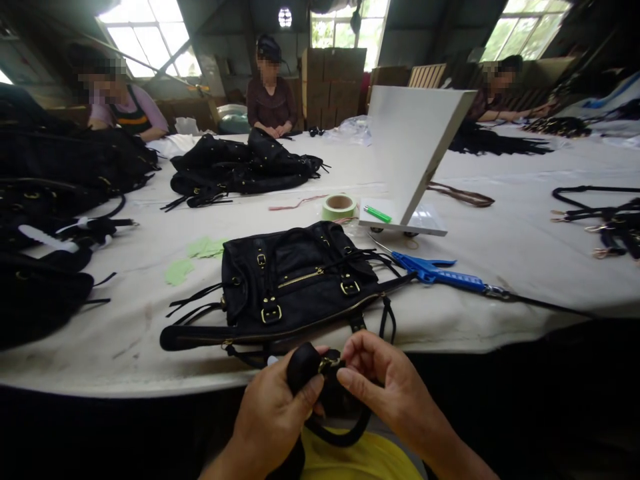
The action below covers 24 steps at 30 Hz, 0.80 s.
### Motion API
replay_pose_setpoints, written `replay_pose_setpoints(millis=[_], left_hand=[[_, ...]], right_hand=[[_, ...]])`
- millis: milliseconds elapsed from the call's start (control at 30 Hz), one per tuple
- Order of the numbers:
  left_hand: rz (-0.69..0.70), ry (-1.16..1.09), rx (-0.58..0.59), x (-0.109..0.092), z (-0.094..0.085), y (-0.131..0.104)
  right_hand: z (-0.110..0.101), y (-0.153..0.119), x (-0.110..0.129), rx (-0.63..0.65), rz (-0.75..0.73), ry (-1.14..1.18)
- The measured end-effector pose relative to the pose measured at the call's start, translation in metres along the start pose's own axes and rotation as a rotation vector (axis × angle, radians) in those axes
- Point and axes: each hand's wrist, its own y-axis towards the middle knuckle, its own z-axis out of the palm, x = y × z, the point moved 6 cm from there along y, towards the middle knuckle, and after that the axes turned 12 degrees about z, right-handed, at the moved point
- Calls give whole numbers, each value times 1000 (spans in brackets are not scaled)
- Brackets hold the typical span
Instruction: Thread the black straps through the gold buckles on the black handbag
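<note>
A black handbag (300, 267) with gold buckles and zips lies on the table's near edge, just beyond my hands. My left hand (275, 410) is closed around a black strap (303, 369), its thumb on top. A small gold metal fitting (329, 365) shows at the strap's end, between both hands. The fingertips of my right hand (390, 383) pinch at the far side of that fitting. The strap's lower part loops down over yellow cloth (360, 460) at my lap. Exactly what sits between my right fingertips is partly hidden.
A blue air gun (430, 267) with a hose lies to the bag's right. Behind stand a tape roll (339, 207), a green lighter (377, 214) and a white angled board (415, 147). Black bags (240, 167) are heaped left and beyond; straps (605, 213) lie right. Several people sit across the table.
</note>
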Motion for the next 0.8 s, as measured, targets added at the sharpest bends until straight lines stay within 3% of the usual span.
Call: replay_pose_setpoints(millis=[133,267,433,633,800], left_hand=[[-19,-174,-5,1,3,4],[10,-125,4,2,8,6],[-76,-280,-16,10,11,6],[-39,-72,-83,4,-2,5],[0,-146,-43,0,-2,4]], right_hand=[[-2,-1,13,-154,-228,-216],[3,-2,21,-169,-390,-266],[0,7,4,-165,-205,-187],[-5,14,-14,-75,-1,128],[-3,11,-13,-22,5,257]])
